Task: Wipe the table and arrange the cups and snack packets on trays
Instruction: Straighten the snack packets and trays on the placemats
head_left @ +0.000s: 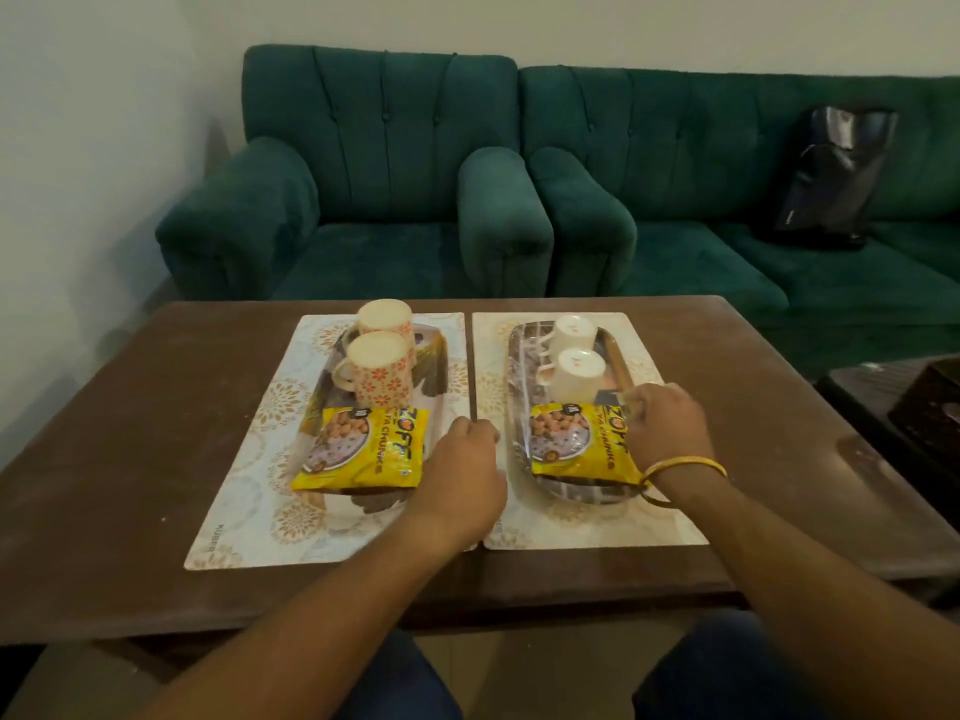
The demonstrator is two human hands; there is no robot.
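Note:
Two trays stand side by side on pale placemats on the brown table (130, 433). The left tray (438, 356) holds two floral cups (387, 379), both upside down, and a yellow snack packet (363, 444). On the right tray (519, 356) are two white cups (576, 374), also upside down, and a second yellow packet (576, 439). My left hand (462, 459) rests with curled fingers in the gap between the trays, beside the left packet. What it holds, if anything, is hidden. My right hand (665, 423) pinches the right packet's far right corner.
A green armchair (363, 200) and a green sofa (701, 200) stand behind the table, with a black bag (831, 179) on the sofa. At the right edge a dark side table (893, 397) carries a dark box. My knees are under the table's near edge.

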